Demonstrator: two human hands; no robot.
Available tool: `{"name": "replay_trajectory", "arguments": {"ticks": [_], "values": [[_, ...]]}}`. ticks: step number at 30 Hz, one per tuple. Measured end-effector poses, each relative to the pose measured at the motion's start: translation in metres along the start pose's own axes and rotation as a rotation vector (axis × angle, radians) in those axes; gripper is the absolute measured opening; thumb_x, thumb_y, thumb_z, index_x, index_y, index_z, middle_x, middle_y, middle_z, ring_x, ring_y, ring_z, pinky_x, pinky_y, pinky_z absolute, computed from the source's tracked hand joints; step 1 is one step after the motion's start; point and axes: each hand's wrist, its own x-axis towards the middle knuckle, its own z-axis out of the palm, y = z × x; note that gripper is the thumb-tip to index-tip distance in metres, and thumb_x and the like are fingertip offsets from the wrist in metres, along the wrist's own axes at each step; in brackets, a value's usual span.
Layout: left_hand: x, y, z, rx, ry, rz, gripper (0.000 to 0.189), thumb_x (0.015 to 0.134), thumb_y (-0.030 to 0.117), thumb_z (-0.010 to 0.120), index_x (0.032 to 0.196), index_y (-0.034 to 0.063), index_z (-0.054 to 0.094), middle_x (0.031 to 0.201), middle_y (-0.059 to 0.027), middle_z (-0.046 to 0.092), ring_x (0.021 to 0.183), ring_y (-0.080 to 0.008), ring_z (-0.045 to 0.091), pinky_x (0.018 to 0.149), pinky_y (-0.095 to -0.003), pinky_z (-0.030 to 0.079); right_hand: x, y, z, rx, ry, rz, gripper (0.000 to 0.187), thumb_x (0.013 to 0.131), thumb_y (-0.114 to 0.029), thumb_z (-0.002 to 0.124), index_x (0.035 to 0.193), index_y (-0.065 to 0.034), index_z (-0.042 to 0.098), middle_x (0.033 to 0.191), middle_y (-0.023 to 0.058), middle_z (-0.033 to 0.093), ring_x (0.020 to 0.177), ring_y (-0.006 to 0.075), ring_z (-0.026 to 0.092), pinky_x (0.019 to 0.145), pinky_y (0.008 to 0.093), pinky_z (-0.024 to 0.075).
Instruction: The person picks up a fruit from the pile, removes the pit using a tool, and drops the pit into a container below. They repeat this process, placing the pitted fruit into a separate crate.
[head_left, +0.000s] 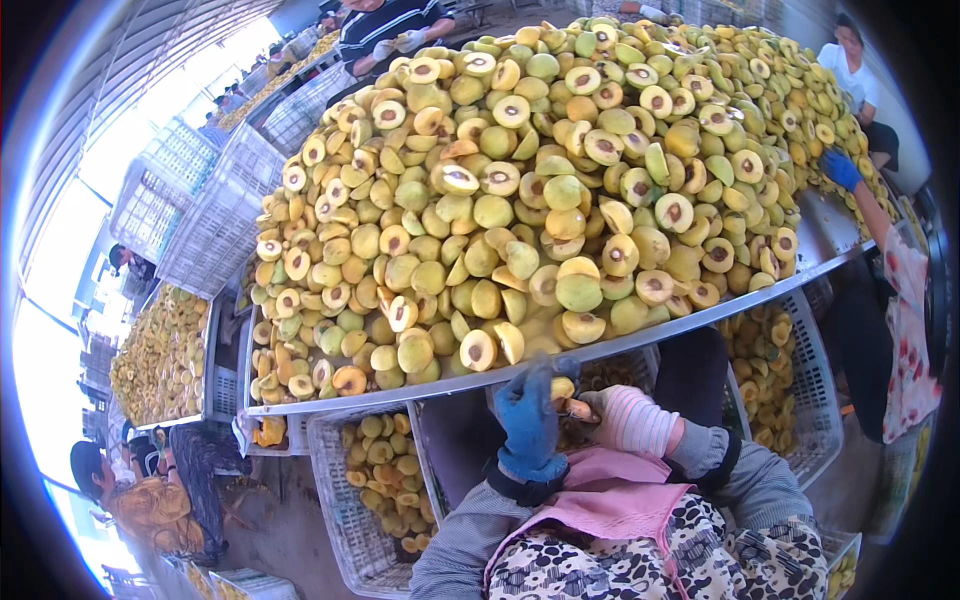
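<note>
My left hand (529, 424), in a blue rubber-coated glove, holds a cut piece of yellow stone fruit (562, 388) just below the table's front edge. Its fingers are blurred. Close beside it, my right hand (630, 421), in a pink-and-white striped knit glove, grips a small tool with an orange-brown handle (577, 409); its working end is hidden near the fruit. Before me a large heap of halved yellow-green stone fruit (495, 210), many with brown pits showing, covers the metal-edged table (450, 385).
Plastic crates of fruit halves stand left (330, 480) and right (817, 420) of my legs. A blue-gloved hand (841, 169) of a person reaches into the heap at right. Another person's gloved hands (397, 45) are across the table. Stacked crates (217, 214) rise at left.
</note>
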Motion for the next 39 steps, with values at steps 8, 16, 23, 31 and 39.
{"name": "replay_trajectory", "arguments": {"ticks": [8,16,23,31,39], "values": [[0.005,0.008,0.0,-0.158,-0.257,-0.218,0.025,0.097,0.018,0.059,0.092,-0.0036,0.07,0.086,-0.0099,0.071,0.074,-0.0121,0.063,0.07,-0.0266,0.051,-0.005,0.016,0.013,0.64,-0.194,-0.002,0.025,0.081,-0.012,0.077,0.102,-0.0042,0.068,0.092,0.0027,0.07,0.084,0.0081,0.06,0.077,0.0286,0.051],[0.008,0.016,-0.009,-0.336,-0.574,-0.188,0.023,0.098,0.016,0.056,0.091,-0.0044,0.066,0.088,-0.0107,0.071,0.079,-0.0182,0.066,0.073,-0.0296,0.052,-0.002,0.013,0.025,0.651,-0.051,-0.381,0.033,0.086,-0.006,0.067,0.118,-0.0043,0.064,0.106,0.0036,0.069,0.099,0.0137,0.062,0.09,0.028,0.049],[0.007,0.004,-0.119,1.115,0.149,0.705,0.02,0.086,0.018,0.068,0.096,0.0012,0.065,0.09,-0.0139,0.066,0.081,-0.0299,0.065,0.076,-0.0401,0.05,0.003,0.055,0.014,0.344,-0.313,0.035,0.036,0.081,-0.017,0.069,0.114,-0.0051,0.064,0.088,0.0096,0.072,0.084,0.0291,0.068,0.08,0.0391,0.0523],[0.07,0.038,-0.171,1.614,0.282,0.603,0.054,0.07,0.024,0.084,0.112,0.0021,0.058,0.101,-0.0121,0.065,0.097,-0.031,0.061,0.085,-0.0406,0.05,0.014,0.087,0.008,-0.486,-0.009,0.226,0.033,0.086,-0.032,0.057,0.109,-0.0096,0.064,0.082,0.0198,0.068,0.079,0.0379,0.066,0.071,0.0464,0.0522],[0.092,0.043,-0.154,0.465,0.227,0.098,0.043,0.082,0.029,0.075,0.11,0.0008,0.057,0.095,-0.01,0.065,0.081,-0.0226,0.066,0.064,-0.0316,0.053,-0.001,0.03,-0.006,-0.281,0.029,0.188,0.032,0.09,-0.032,0.057,0.115,-0.0111,0.061,0.082,0.0215,0.067,0.08,0.0416,0.064,0.07,0.0484,0.0505]]}}
